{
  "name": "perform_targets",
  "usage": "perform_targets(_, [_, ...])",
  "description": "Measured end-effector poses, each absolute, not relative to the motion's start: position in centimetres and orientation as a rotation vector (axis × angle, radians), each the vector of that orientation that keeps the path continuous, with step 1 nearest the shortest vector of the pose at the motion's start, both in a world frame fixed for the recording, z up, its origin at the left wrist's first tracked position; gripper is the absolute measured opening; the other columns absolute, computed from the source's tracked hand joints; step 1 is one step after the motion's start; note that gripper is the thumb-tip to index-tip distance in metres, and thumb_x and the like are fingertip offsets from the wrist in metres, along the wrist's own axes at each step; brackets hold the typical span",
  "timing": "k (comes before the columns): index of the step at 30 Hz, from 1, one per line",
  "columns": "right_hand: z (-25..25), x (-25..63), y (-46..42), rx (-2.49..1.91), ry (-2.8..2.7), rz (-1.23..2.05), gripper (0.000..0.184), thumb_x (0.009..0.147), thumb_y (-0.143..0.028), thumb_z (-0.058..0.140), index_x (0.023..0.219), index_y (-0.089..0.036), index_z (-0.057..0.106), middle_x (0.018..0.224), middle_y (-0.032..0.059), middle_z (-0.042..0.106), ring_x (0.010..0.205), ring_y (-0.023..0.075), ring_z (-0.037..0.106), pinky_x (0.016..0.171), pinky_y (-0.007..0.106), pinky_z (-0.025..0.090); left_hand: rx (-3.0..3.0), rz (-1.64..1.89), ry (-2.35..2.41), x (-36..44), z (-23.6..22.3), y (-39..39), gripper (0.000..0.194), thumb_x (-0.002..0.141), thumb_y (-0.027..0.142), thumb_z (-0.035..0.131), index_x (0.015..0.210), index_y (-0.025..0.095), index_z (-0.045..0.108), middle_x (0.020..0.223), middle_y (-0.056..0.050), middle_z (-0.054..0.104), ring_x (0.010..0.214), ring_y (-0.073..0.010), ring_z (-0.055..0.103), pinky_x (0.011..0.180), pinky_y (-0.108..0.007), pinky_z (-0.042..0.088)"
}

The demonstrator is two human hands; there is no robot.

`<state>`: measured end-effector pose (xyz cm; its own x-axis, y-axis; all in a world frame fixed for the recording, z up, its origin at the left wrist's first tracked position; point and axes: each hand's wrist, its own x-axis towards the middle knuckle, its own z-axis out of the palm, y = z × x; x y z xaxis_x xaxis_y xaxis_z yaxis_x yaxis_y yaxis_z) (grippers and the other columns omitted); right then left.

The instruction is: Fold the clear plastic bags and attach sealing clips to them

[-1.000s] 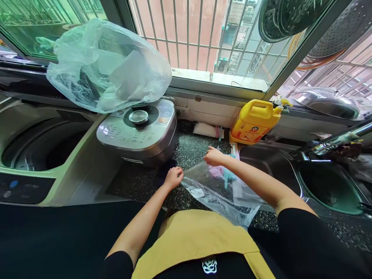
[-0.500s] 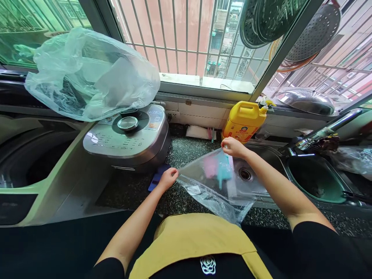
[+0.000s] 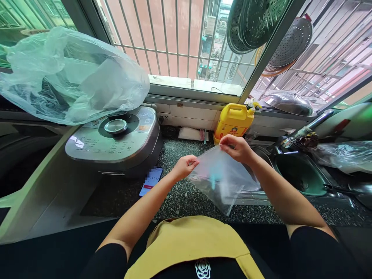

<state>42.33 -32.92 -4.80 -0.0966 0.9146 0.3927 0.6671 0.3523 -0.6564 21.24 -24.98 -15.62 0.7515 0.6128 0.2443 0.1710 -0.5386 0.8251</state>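
Observation:
A clear plastic bag hangs between my two hands above the counter and the near edge of the sink. My left hand pinches its left upper edge between thumb and fingers. At the upper corner, my right hand is closed on the bag too, a little higher and farther right. Blurred pink and turquoise shapes show through the film; whether they lie inside or behind it I cannot tell. A phone with its screen lit lies on the counter left of my left forearm.
To the left stands a rice cooker under a large plastic-covered bundle. A yellow jug is by the wall. The sink holds a green basin beside a faucet. Pan lids hang by the window.
My left hand has moved right and slightly up, closer to my right hand. The bag hangs more slackly between them. The view has shifted a little right, and the phone's screen is now lit.

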Motion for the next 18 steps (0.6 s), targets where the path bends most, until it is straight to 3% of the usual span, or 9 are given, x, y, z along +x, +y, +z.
perform_targets(3, [-4.8,42.1,-33.0,-1.387,-1.745,0.331,0.012,0.080,-0.030,0.055,0.076,-0.018,0.058,0.065,-0.0006,0.057,0.055,0.0104,0.051,0.054,0.024,0.044,2.008,0.564,0.472,20.5,-14.1,-25.8,0.028,0.082,0.036,0.052,0.072,0.014,0.065,0.069,-0.004,0.065,0.065,-0.0142,0.057,0.063,-0.026,0.046])
perform_targets(7, [-4.2,41.8,-33.4,-1.340,-1.586,0.386,0.025,0.083,-0.043,0.054,0.085,-0.019,0.059,0.068,-0.0006,0.056,0.055,0.0101,0.052,0.055,0.024,0.046,1.929,0.625,0.441,18.6,-12.1,-26.4,0.031,0.081,0.043,0.055,0.077,0.014,0.067,0.075,-0.005,0.069,0.071,-0.0149,0.060,0.068,-0.027,0.048])
perform_targets(12, [-3.7,43.4,-34.1,-1.352,-1.722,0.469,0.066,0.065,-0.054,0.071,0.119,-0.021,0.053,0.092,0.0042,0.064,0.085,0.0176,0.060,0.080,0.032,0.048,1.838,0.713,0.465,17.1,-9.0,-26.2,0.038,0.081,0.049,0.054,0.070,0.015,0.066,0.070,-0.005,0.068,0.068,-0.0147,0.060,0.069,-0.028,0.049])
perform_targets(15, [-5.5,45.8,-34.2,-1.516,-1.849,0.565,0.062,0.058,-0.053,0.075,0.108,-0.020,0.061,0.102,0.0071,0.065,0.100,0.0238,0.058,0.089,0.038,0.045,1.794,0.740,0.471,15.8,-7.2,-25.5,0.037,0.079,0.050,0.057,0.070,0.016,0.067,0.070,-0.005,0.068,0.069,-0.0156,0.061,0.069,-0.029,0.051])
perform_targets(18, [-8.4,48.3,-34.5,-1.636,-1.799,0.744,0.043,0.061,-0.055,0.071,0.079,-0.016,0.068,0.087,0.0069,0.068,0.089,0.0230,0.061,0.087,0.040,0.045,1.789,0.764,0.494,14.0,-5.9,-24.7,0.030,0.078,0.045,0.059,0.070,0.017,0.068,0.071,-0.005,0.068,0.070,-0.0162,0.062,0.070,-0.029,0.051])
